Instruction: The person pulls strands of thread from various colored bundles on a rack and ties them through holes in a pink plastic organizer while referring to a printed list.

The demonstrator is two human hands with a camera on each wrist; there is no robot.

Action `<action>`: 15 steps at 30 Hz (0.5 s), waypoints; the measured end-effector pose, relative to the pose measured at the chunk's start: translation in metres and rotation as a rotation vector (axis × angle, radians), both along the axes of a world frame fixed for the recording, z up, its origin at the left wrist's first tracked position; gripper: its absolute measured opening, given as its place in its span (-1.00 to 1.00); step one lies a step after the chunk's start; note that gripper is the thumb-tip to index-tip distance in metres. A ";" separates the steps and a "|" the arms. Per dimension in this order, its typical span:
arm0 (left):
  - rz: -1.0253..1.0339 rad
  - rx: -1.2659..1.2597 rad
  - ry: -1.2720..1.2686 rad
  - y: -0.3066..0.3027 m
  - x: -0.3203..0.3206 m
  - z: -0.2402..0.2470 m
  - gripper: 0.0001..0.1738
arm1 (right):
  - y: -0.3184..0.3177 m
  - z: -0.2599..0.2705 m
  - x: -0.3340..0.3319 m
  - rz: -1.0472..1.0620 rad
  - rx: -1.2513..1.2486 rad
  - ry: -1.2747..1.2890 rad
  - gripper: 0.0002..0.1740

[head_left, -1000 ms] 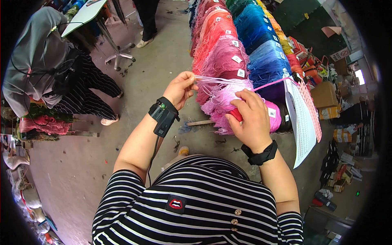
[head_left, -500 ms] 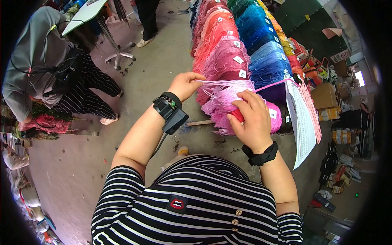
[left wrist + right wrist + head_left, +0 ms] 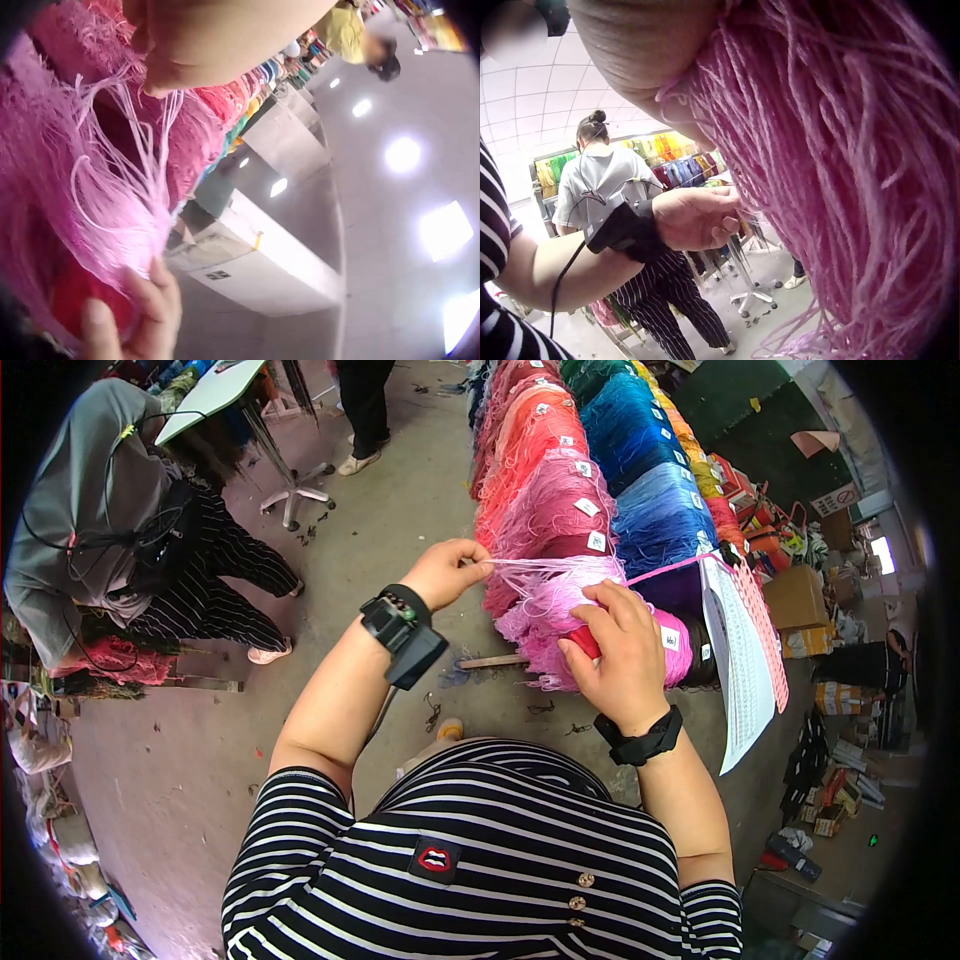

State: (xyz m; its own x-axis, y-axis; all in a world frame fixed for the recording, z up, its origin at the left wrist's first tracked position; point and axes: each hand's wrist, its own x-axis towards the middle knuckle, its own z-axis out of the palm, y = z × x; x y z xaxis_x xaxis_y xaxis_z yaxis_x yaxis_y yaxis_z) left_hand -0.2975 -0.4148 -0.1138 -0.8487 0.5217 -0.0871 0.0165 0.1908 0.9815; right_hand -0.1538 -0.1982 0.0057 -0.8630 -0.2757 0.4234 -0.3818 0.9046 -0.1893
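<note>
In the head view the left hand (image 3: pixel 445 573) pinches several pale pink strands (image 3: pixel 545 567) between thumb and fingertips, stretched to the light pink yarn bundle (image 3: pixel 540 620). The right hand (image 3: pixel 625 655) lies over that bundle, fingers bent around its top, beside a red piece (image 3: pixel 585 641) partly hidden under it. A white tag (image 3: pixel 670 638) shows on the bundle's end. In the left wrist view the strands (image 3: pixel 154 165) run between the left hand (image 3: pixel 217 37) and the right hand's fingers (image 3: pixel 154 300). The right wrist view shows pink yarn (image 3: pixel 832 165) close up.
Rows of coloral yarn, with blue skeins (image 3: pixel 655 510) nearest, extend away from the hands. Patterned sheets (image 3: pixel 738 670) hang at the right. Another person (image 3: pixel 110 510) stands at the left near a white table (image 3: pixel 208 402). Boxes (image 3: pixel 795 595) stand at the right.
The left hand has shifted slightly and its fingers have drawn together on the strands, with the wrist turned. The right hand has stayed nearly in place on the bundle.
</note>
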 end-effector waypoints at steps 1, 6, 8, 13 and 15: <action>0.009 0.119 -0.118 -0.004 0.002 0.001 -0.80 | 0.000 0.000 0.000 0.003 -0.001 0.001 -0.63; -0.086 0.589 -0.466 -0.032 0.017 -0.001 -0.88 | 0.002 -0.001 0.000 0.011 0.003 0.009 -0.62; -0.028 0.525 -0.413 -0.043 0.019 -0.011 -0.89 | 0.002 -0.002 0.000 0.018 0.001 0.017 -0.62; 0.397 0.779 -0.478 -0.111 0.030 -0.026 -0.91 | 0.002 -0.002 0.000 0.040 0.003 0.031 -0.62; 0.496 1.003 -0.614 -0.169 0.036 -0.047 -0.78 | 0.003 -0.003 0.000 0.048 0.000 0.033 -0.63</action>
State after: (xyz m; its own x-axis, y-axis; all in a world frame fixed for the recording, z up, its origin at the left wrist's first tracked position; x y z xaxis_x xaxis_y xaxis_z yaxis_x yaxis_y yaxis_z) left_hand -0.2610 -0.5835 -0.1608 -0.9311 0.2265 -0.2858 -0.3492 -0.7798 0.5196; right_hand -0.1537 -0.1954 0.0032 -0.8343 -0.3166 0.4513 -0.4309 0.8851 -0.1757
